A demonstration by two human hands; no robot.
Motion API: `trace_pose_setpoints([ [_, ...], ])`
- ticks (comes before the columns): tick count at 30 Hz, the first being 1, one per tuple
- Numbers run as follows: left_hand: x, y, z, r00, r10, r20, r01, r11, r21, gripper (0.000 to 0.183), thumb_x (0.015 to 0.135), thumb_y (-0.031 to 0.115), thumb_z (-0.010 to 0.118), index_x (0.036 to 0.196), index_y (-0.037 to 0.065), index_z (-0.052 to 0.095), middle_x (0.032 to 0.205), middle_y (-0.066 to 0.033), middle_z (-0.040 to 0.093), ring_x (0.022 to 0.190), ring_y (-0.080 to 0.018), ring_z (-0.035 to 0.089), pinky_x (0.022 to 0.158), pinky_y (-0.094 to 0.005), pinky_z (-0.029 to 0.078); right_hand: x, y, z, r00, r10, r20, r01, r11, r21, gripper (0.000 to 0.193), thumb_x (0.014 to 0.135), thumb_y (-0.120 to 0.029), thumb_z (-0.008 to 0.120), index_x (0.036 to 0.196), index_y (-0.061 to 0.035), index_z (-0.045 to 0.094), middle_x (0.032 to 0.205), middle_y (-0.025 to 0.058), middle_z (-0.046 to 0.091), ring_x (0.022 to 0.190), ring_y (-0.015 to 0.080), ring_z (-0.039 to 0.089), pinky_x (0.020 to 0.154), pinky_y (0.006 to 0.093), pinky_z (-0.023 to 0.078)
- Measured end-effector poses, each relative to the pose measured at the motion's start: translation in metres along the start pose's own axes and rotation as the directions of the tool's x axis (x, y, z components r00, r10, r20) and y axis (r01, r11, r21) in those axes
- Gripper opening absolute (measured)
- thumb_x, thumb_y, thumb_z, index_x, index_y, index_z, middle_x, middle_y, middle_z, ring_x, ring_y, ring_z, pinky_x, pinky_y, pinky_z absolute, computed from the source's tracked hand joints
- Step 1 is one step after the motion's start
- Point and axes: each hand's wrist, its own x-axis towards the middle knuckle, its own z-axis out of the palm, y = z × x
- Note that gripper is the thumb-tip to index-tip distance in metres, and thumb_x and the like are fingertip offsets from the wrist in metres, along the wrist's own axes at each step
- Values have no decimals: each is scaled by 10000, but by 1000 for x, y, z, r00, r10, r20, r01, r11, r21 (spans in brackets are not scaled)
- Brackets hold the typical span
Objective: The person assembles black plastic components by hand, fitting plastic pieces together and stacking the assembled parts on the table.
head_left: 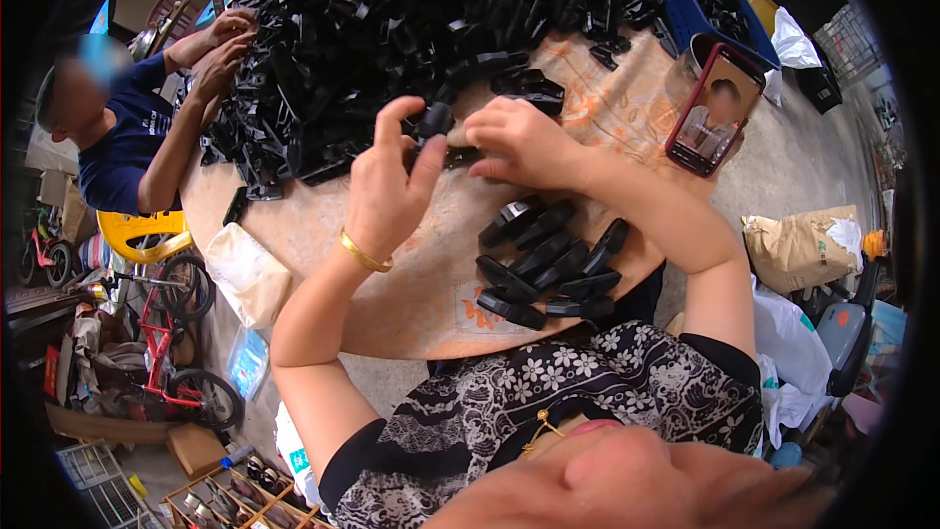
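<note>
The small black moulded plastic part sits pinched between the thumb and fingers of the left hand, raised a little above the middle of the round cloth-covered table, while the right hand presses its curled fingers onto a second flat black plastic piece lying on the cloth just beside it; both hands are closed on their pieces, and the two pieces look to be touching or very nearly so. The part looks light and stiff, a hard smooth plastic that would likely slip under a loose grip, so holding it across its narrow sides with the fingertips, as now, seems the sound way; it does not look fragile. Toward the near edge of the table lies a small cluster of similar black plastic pieces. The far half of the table carries a large heap of black plastic parts, which another person's hands reach into at the far left edge. A red-cased phone leans at the right edge.
</note>
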Motion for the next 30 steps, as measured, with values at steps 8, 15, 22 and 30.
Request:
trace_pose_setpoints([
  [8, -15, 0, 12, 931, 258, 257, -310, 932, 187, 243, 882, 160, 576, 1106, 99, 650, 729, -176, 637, 635, -329, 626, 573, -387, 497, -7, -1, -22, 977, 55, 208, -14, 981, -195, 221, 735, -101, 693, 944, -54, 639, 958, 75, 641, 908, 279, 591, 792, 384, 473],
  [15, -32, 21, 9, 840, 88, 535, -234, 949, 212, 295, 917, 254, 525, 1122, 50, 583, 817, -201, 644, 742, -389, 614, 667, -453, 482, 1, -9, -6, 995, -70, 67, 72, 997, -20, 241, 742, -114, 694, 974, -68, 646, 1089, 75, 626, 955, 277, 577, 818, 364, 471],
  [22, -22, -2, 14, 875, 201, 439, -284, 950, 130, 220, 812, 136, 573, 1020, 68, 596, 850, -186, 623, 790, -362, 612, 680, -447, 494, -4, -10, -14, 997, 37, 64, -32, 996, -87, 204, 790, -67, 661, 993, -58, 639, 905, 101, 645, 872, 279, 597, 758, 368, 481],
  [30, -17, -9, 31, 945, 252, 209, -310, 894, 324, 241, 724, 176, 746, 905, 47, 652, 861, -111, 554, 858, -302, 565, 750, -379, 479, -12, -13, -39, 839, 448, 308, -409, 893, -185, 242, 893, -253, 585, 1068, -85, 600, 796, 140, 627, 763, 345, 622, 681, 439, 490],
])
